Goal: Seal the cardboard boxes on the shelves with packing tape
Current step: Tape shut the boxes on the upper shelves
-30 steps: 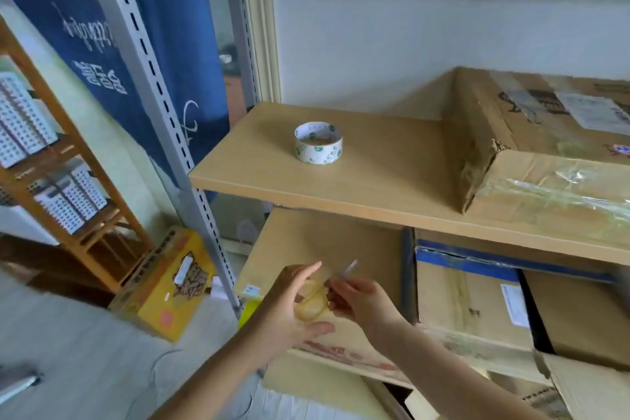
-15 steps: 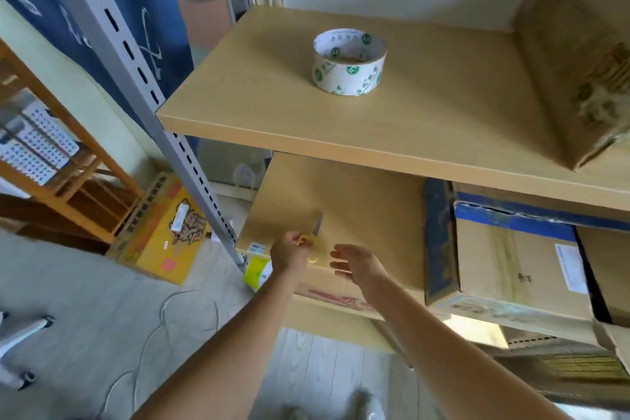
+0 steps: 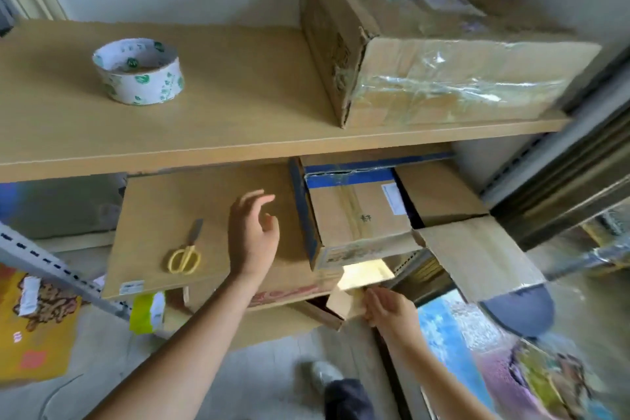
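Here the left hand (image 3: pixel 254 235) hovers open right of the scissors (image 3: pixel 185 251); the right hand (image 3: pixel 388 309) grips a flap (image 3: pixel 344 303). Tape (image 3: pixel 138 70) sits far left, upper shelf (image 3: pixel 238 133).

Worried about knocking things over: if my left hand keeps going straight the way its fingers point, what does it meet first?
Probably the blue-edged cardboard box, just beyond the left hand; depth is hard to judge.
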Motion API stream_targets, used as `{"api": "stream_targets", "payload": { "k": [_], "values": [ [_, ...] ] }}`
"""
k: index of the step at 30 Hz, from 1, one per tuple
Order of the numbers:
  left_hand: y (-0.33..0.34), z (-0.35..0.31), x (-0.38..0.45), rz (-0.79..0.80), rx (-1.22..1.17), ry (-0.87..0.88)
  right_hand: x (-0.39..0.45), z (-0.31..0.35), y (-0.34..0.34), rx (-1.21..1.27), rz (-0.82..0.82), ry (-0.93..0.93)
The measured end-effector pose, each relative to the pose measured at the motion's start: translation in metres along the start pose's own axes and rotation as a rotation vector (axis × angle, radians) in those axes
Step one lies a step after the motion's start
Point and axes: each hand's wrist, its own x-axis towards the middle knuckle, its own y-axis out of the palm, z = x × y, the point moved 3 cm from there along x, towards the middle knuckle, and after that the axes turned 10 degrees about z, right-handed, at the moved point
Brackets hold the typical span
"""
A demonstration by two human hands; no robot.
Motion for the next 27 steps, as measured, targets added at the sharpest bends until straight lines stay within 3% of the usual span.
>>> {"api": "stream_targets", "payload": {
  "k": [6,11,14,20,27],
  "values": [
    [0.050,-0.083,-0.010,0.140,0.008,0.274,-0.024,-0.051,-0.116,0.088,-0.455,0.056],
    [0.108,-0.127,-0.010,0.334,0.205,0.364,0.002,-0.020,-0.171,-0.243,-0.583,-0.385],
    [0.140,-0.144,-0.009,0.501,0.291,0.302,0.040,-0.003,-0.194,-0.530,-0.531,-0.579],
    [0.191,-0.131,-0.013,0.658,0.755,0.129,0.141,-0.013,-0.206,-0.955,0.028,-0.443],
    [0.196,-0.127,-0.006,0.479,0.931,0.259,0.166,-0.031,-0.202,-1.031,-0.071,-0.616]
  ]
}}
